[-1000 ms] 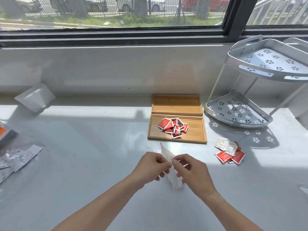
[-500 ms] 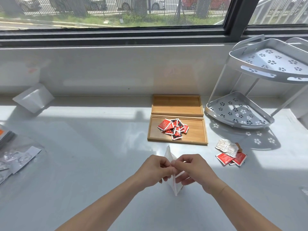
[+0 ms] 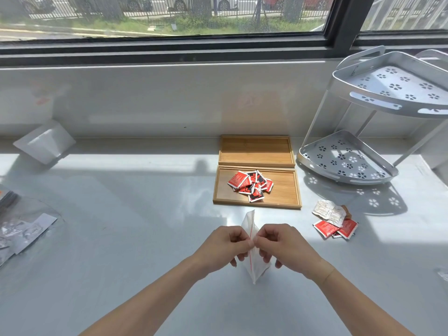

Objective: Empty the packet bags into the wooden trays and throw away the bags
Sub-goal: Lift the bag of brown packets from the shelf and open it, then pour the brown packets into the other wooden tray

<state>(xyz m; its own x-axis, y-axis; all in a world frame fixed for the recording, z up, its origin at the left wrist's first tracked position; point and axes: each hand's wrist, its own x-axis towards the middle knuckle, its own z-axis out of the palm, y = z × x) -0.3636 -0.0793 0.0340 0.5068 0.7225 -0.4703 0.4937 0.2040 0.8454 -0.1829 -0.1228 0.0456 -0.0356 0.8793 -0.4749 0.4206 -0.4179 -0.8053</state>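
A clear plastic zip bag (image 3: 249,221) with a red seal line stands edge-on between my hands, low in the middle of the white counter. My left hand (image 3: 224,247) and my right hand (image 3: 282,246) both pinch its top edge, thumbs nearly touching. Two wooden trays lie beyond it: the near tray (image 3: 283,192) holds a heap of red packets (image 3: 251,184), and the far tray (image 3: 255,150) holds nothing. More red and white packets (image 3: 334,221) lie loose on the counter to the right.
A white two-tier corner rack (image 3: 378,132) stands at the right back. Clear bags with grey packets (image 3: 21,234) lie at the left edge. A white folded piece (image 3: 44,141) leans on the wall at left. The window sill wall runs along the back.
My hands have drawn closer together on the bag's top edge, and the bag has turned more upright and edge-on between them.
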